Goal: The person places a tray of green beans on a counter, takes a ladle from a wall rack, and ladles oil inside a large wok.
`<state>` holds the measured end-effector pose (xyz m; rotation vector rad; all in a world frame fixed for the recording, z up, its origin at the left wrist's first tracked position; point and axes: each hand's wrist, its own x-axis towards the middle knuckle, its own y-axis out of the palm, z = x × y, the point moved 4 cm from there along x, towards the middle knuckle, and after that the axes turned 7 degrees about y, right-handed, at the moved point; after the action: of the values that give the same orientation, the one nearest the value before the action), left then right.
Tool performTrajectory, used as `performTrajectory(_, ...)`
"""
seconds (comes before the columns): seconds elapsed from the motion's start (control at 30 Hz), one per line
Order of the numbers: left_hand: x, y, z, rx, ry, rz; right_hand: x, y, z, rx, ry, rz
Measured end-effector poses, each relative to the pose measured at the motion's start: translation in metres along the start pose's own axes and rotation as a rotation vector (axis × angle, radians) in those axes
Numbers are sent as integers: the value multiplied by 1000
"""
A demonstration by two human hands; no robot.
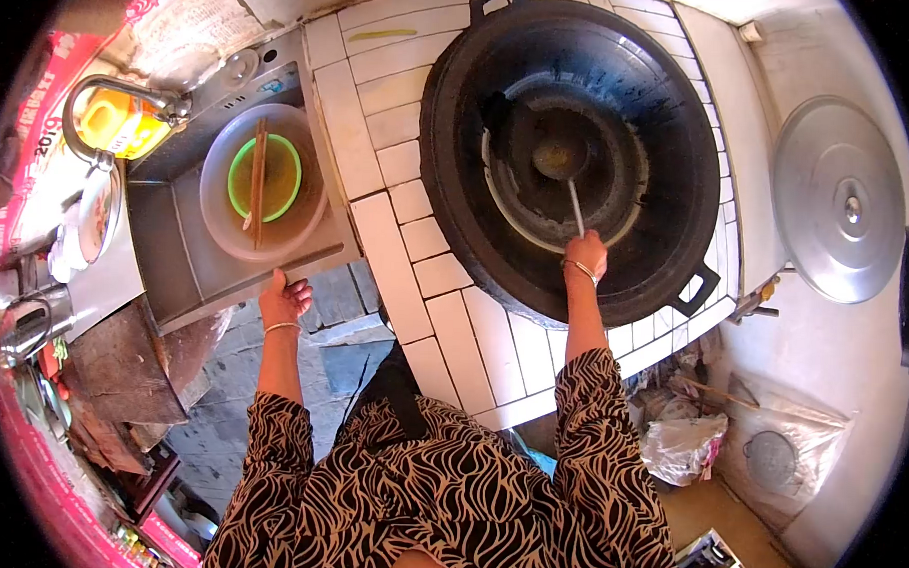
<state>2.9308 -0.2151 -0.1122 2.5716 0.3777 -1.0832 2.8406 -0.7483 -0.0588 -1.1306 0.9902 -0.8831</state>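
Observation:
My right hand [587, 257] is closed around the handle of a ladle [560, 158], whose round bowl rests low in a big black wok [670, 121]. A little murky liquid seems to lie at the wok's bottom. My left hand [286, 298] hangs beside the front edge of the sink [181, 224], its fingers loosely curled and apart, holding nothing. Near it, a translucent basin [217, 216] stands in the sink. Inside that sits a bright green-rimmed bowl or strainer [297, 163], with a pair of chopsticks [258, 182] laid across.
White tiles [376, 231] surround the wok. A curved faucet [70, 110] and a yellow jug [120, 122] are behind the sink at left. A large metal lid [838, 197] leans against the right wall. Plastic bags [684, 447] lie on the floor below right.

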Motion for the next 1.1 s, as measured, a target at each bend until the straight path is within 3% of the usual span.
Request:
performTrajectory(0.13, 3, -5, 10, -2, -3, -39, 4, 43, 2, 368, -49, 327)
performTrajectory(0.23, -8, 2, 6, 54, 24, -82, -15, 44, 12, 697, 82, 399)
performTrajectory(0.37, -7, 3, 1, 39, 37, -78, -44, 10, 41, 819, -3, 385)
performTrajectory(0.6, -13, 8, -1, 102, 59, -140, -97, -60, 96, 747, -418, 220)
performTrajectory(0.87, -20, 12, -4, 88, 67, -140, -158, -67, 162, 309, -938, -205)
performTrajectory(0.97, -17, 11, 1, 130, 59, -116, -163, -71, 165, 331, -924, -235)
performTrajectory(1.1, -9, 3, 3, 41, 55, -94, -141, -75, 147, 484, -720, -183)
